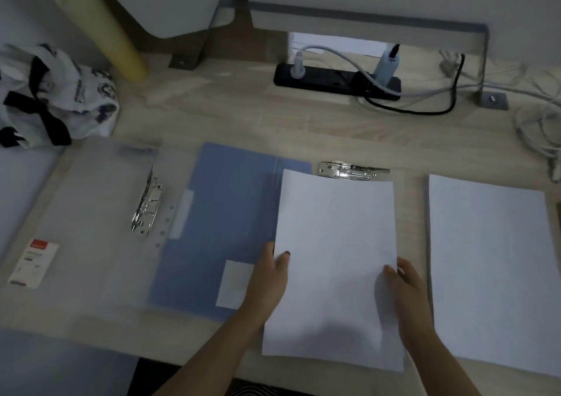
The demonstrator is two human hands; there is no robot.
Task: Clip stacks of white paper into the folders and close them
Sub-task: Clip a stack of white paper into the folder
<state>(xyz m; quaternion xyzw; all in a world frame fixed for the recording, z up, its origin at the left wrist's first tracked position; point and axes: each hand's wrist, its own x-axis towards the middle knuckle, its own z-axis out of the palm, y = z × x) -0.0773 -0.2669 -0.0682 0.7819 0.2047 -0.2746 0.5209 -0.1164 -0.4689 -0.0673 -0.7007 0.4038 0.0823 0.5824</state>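
A stack of white paper [334, 259] is held over the right half of an open blue folder [224, 219]. My left hand [270, 277] grips its left edge, thumb on top. My right hand [403, 286] grips its right edge, thumb on the sheet. The folder's metal clip [349, 169] shows just beyond the paper's far edge. A clear folder [91, 213] lies open at the left with its metal clip [147, 204] exposed. A second paper stack [488, 268] lies on the desk to the right.
A black power strip [337, 81] with plugs and cables sits at the back. A printed cloth bag [54, 95] is at the far left, and a yellowish roll [100, 22] leans behind it. White cables [543, 128] are coiled at the right edge.
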